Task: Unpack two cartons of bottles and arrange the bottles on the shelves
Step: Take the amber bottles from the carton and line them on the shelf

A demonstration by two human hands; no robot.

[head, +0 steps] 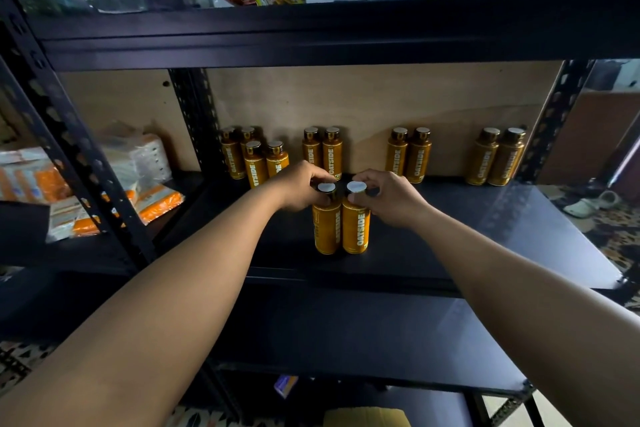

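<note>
Two amber Oatside bottles stand upright side by side near the front of the dark middle shelf (450, 236). My left hand (300, 188) grips the neck of the left bottle (326, 229) just under its silver cap. My right hand (388, 196) pinches the cap and neck of the right bottle (356, 230). Along the shelf's back wall stand more of the same bottles: a cluster at the left (254, 158), a pair (322, 151) behind my hands, a pair (408, 154) to the right, and a pair (495, 156) at the far right.
The upper shelf (311, 28) holds snack bags and white boxes. Orange-and-white packs (104, 184) fill the neighbouring rack at the left. A lower shelf (346, 333) lies beneath. A cardboard carton top (367, 418) shows at the bottom edge. Slippers (588, 206) lie on the patterned floor at right.
</note>
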